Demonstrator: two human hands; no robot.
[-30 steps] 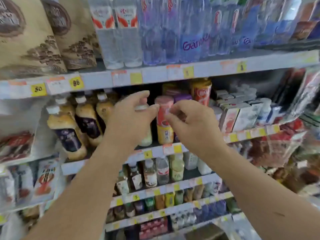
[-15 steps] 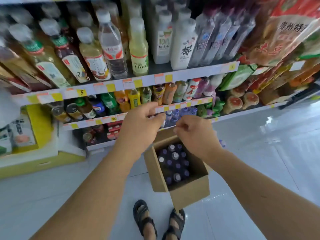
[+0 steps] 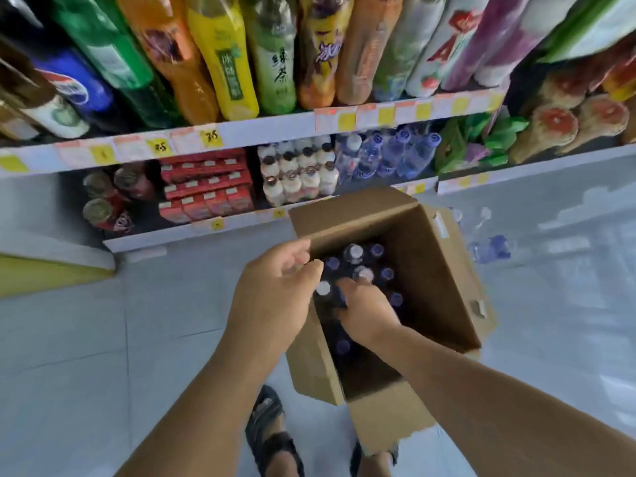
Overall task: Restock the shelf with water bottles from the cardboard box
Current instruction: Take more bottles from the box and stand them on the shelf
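Hands dropped to cardboard box point(image 3: 444, 270).
My right hand point(image 3: 368, 315) probed water bottles point(image 3: 354, 253), grip unclear; left hand point(image 3: 272, 297) hung curled, empty. Probably heavy, slick; necks best.

This is a shop, seen in its drinks aisle. Long shelves point(image 3: 275, 129) run across the upper half of the frame, their front edges lined with yellow price tags point(image 3: 210, 137) bearing handwritten numbers. Soft-drink bottles point(image 3: 223, 63) stand in rows at the top. Below them, red cartons point(image 3: 206, 187), small white bottles point(image 3: 299, 177) and water bottles point(image 3: 389, 156) are packed in blocks. Snack packs point(image 3: 568, 115) fill the upper right. An open box point(image 3: 444, 280) of stock sits on the tiled floor point(image 3: 103, 339) at centre.
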